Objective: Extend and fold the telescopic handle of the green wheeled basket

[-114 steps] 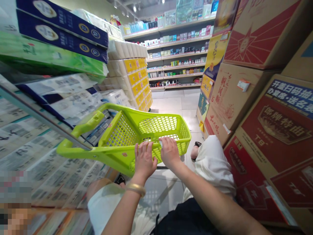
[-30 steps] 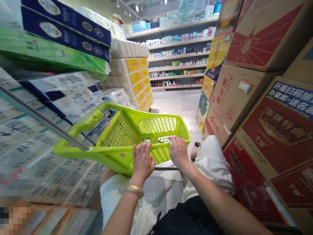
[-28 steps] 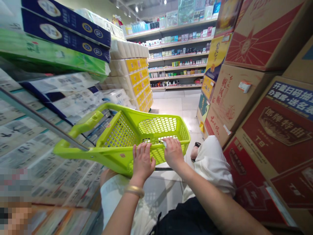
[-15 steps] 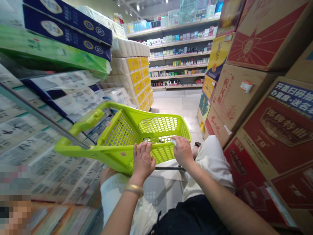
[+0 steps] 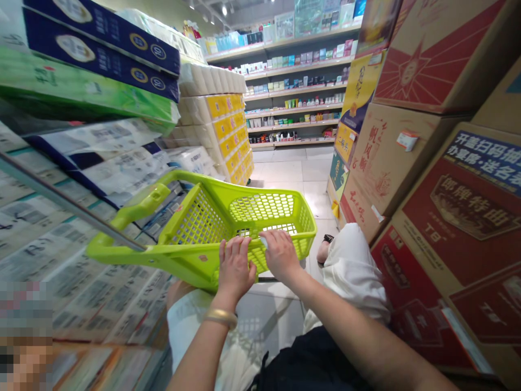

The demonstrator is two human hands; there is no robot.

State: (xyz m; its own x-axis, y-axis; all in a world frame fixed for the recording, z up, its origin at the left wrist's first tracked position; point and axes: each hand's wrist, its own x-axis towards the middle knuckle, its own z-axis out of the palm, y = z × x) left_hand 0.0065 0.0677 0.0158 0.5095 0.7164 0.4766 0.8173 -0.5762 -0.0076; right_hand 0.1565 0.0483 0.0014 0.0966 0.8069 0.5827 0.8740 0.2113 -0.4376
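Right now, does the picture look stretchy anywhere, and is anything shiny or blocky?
Head view: boxes at the right look tilted and stretched; head view: the floor glares beyond the cart; head view: the lower-left corner breaks into blocky squares.

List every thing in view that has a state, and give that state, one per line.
Lime-green perforated plastic basket: open-topped.
Bare left hand: fingers draped over the basket's near rim.
Bare right hand: curled around a small white wad at that rim.
Small white wad: mostly hidden, material unclear.
Long silver metal pole: slanting toward the picture's left edge.
Smooth gold-coloured bracelet: worn on the left wrist.
Brown-and-red cardboard boxes: stacked.
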